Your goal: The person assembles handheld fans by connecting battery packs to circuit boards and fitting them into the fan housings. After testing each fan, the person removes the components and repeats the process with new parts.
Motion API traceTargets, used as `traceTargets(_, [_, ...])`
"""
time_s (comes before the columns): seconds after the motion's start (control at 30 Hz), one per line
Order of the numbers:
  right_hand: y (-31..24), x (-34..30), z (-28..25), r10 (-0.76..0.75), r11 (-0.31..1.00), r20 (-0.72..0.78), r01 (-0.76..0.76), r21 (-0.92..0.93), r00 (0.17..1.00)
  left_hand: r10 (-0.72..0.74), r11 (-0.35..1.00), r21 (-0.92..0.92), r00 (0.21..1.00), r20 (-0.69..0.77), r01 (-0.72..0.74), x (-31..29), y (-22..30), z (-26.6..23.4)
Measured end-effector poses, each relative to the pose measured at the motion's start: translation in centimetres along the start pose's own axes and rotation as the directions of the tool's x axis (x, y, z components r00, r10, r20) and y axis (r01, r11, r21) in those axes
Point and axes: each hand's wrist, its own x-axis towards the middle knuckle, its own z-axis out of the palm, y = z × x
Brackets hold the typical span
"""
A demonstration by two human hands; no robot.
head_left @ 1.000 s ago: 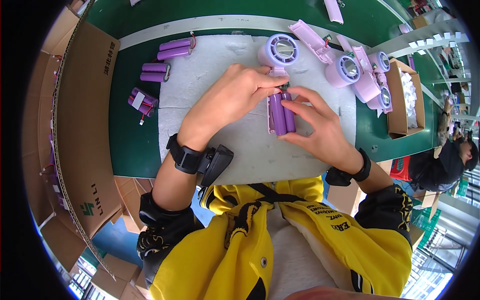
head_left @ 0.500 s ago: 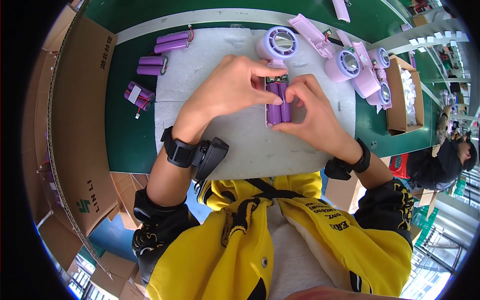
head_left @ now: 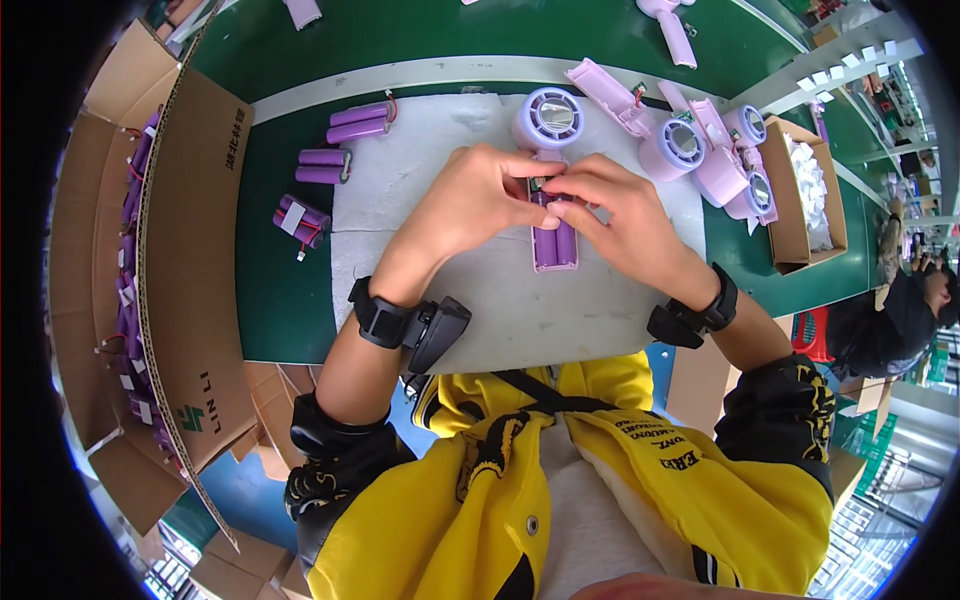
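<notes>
Green bench [head_left: 283,130] | battery pair [head_left: 556,246] at round head's [head_left: 553,118] 6 o'clock | our left hand [head_left: 468,205], right hand [head_left: 628,208]: fingers bent over its 12-o'clock end, grip unclear | uneven pressing might unseat it

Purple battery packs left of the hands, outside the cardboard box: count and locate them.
3: the farthest pack at the far left corner of the white mat, the middle pack just nearer, the white-labelled pack nearest on the green tabletop. All show plainly.

My green table [head_left: 285,325], pale mat [head_left: 560,325] before me, purple battery packs [head_left: 320,166] left, lilac housings [head_left: 657,160] and open carton [head_left: 791,225] right
</notes>
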Motion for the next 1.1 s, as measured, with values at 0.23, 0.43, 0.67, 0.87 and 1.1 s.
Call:
traceTargets(0.23, [-2.7, -1.7, 0.6, -0.021, 0.981, 0.038, 0.028, -0.19, 0.999, 0.062, 0.995, -0.079, 0.998, 0.034, -0.059, 0.0, -1.4, 0.0])
traceTargets(0.43, [-2.6, 0.0, 0.4, -0.03, 0.97, 0.102, 0.053, -0.236, 0.994, 0.133, 0.991, 0.026, 0.989, -0.069, -0.131, 0.2, -0.9, -0.9])
traceTargets(0.67, [2.7, 15.2, 0.2, -0.049, 0.877, 0.303, 0.186, -0.443, 0.952, 0.216, 0.969, 0.216, 0.825, -0.522, -0.117, 0.9, -2.6, -3.3])
traceTargets(0.87, [7.5, 22.8, -0.1, 0.037, 0.795, 0.028, -0.013, -0.607, 0.999, 0.232, 0.951, 0.301, 0.804, -0.548, -0.07, 1.0, -4.1, -3.4])
traceTargets(1.1, [22.7, 18.7, -18.1, 0.529, 0.458, -0.286, -0.552, -0.696, 0.799, 0.188, 0.954, 0.298, 0.843, -0.504, -0.034, 0.5, -1.8, -2.1])
